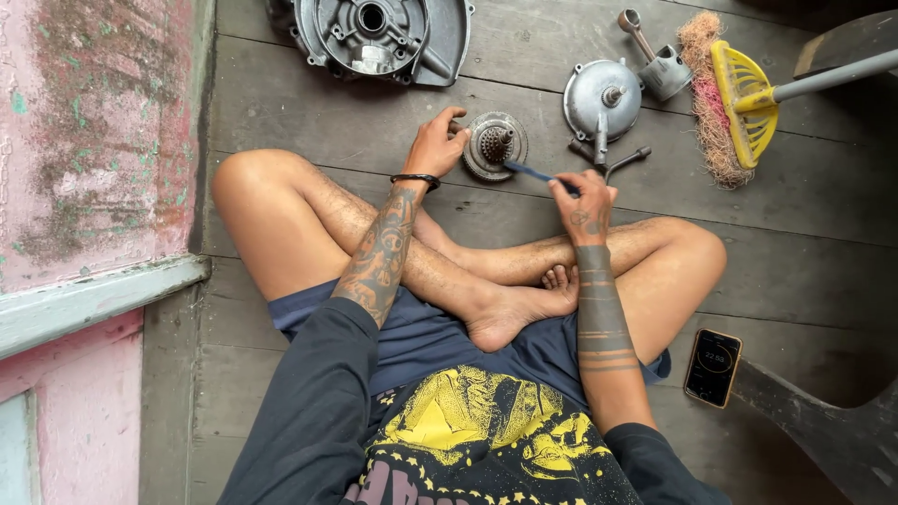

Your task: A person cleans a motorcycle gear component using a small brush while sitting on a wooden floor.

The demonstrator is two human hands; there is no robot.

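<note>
- Seated cross-legged on the plank floor (pixel 804 206), I work on a round clutch assembly (pixel 495 145), which lies flat on the boards just ahead of my shins.
- My left hand (pixel 436 145) rests against the assembly's left rim, fingers (pixel 453 117) curled loosely around its edge, steadying rather than gripping.
- My right hand (pixel 586 204) sits to the assembly's right, fingers pressed together in a pinch on a thin blue-handled tool (pixel 531 172) whose tip reaches the toothed hub at its centre.
- By its look the assembly is solid metal: heavy for its size, rigid, likely greasy, so the outer rim seems the safest place to hold, clear of the teeth.
- The tool appears light and stiff; a pinch near its rear end suits it.
- Right of the assembly lies a domed metal cover (pixel 602 98); beyond that, a yellow-headed broom (pixel 739 93).
- Beyond the assembly, an engine casing (pixel 383 37).
- A phone (pixel 713 367) lies far nearer me, by my right knee.
</note>
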